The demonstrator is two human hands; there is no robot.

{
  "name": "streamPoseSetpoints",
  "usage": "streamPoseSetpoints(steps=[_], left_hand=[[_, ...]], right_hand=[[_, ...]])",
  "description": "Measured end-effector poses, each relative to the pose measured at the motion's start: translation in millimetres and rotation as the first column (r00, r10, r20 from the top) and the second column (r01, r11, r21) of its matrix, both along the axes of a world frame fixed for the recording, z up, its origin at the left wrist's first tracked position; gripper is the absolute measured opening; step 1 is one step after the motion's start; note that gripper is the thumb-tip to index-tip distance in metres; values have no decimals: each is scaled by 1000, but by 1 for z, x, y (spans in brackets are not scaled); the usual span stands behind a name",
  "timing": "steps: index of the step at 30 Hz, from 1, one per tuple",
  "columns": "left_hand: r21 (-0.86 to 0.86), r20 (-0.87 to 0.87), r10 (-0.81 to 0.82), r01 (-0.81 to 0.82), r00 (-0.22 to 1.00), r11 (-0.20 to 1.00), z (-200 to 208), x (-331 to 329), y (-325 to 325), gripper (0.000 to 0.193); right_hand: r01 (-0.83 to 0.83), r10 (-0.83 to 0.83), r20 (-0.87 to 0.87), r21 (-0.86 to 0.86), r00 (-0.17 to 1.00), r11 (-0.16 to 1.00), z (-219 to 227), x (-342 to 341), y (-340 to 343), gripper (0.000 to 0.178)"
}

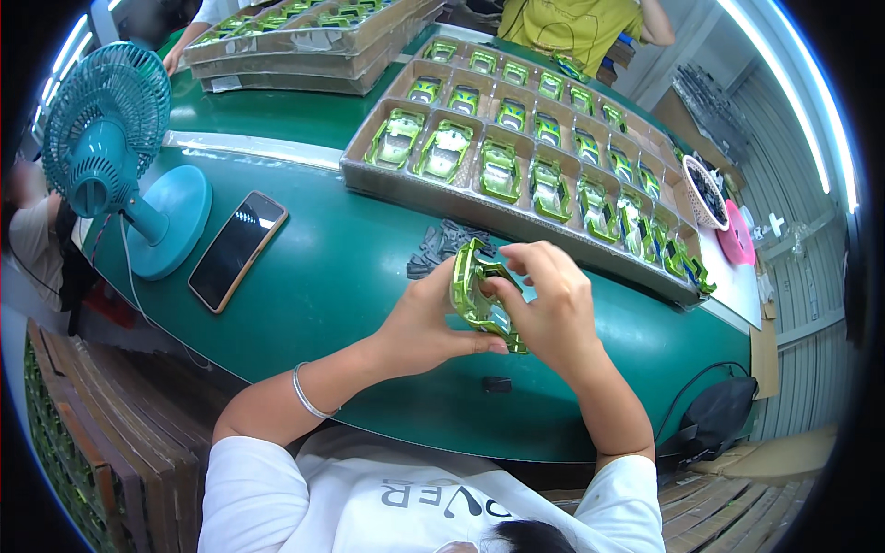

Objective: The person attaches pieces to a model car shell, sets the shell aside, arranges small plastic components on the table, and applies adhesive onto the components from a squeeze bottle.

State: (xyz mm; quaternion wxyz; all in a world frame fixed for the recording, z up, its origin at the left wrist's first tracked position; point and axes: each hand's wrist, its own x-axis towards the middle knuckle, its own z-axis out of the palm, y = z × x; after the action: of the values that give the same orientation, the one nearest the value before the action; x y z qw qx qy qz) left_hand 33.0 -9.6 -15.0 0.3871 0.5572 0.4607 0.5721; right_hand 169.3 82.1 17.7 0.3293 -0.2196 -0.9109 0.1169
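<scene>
A shiny green toy car body shell (467, 290) is held up over the table, tilted on its side. My left hand (415, 323) grips it from the left, thumb along its lower edge. On the other side, my right hand (553, 304) is closed at it, with the thumb pressed into the shell's hollow and the fingers bent above. Whether a small part sits under that thumb is hidden. Just beyond the shell lies a pile of small dark grey plastic parts (442, 247). A single small black part (497, 383) rests on the table nearer to me.
A divided cardboard tray (419, 192) of green car shells stretches across the far side. Left of me are a phone (238, 249) and a teal fan (111, 147). Stacked trays (295, 69), a basket (705, 192) and a person in yellow (572, 32) are farther off.
</scene>
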Motion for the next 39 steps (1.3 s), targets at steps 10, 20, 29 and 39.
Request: streamPoseSetpoints(steps=[10,20,29,39], left_hand=[[-52,-131,-53,46,990,998,1,-1,-2,64],[-10,-116,27,-29,993,1000,5,-6,-2,61],[-128,359,-102,157,928,979,4,-13,4,57],[-5,705,-246,351,665,936,-5,-23,12,34]], right_hand=[[-59,87,182,-154,979,986,-6,6,0,9],[-155,150,-39,-212,988,965,-13,1,7,4],[-147,151,-19,-377,988,915,-15,-4,13,6],[-220,28,-238,-837,971,501,-9,-1,13,15]])
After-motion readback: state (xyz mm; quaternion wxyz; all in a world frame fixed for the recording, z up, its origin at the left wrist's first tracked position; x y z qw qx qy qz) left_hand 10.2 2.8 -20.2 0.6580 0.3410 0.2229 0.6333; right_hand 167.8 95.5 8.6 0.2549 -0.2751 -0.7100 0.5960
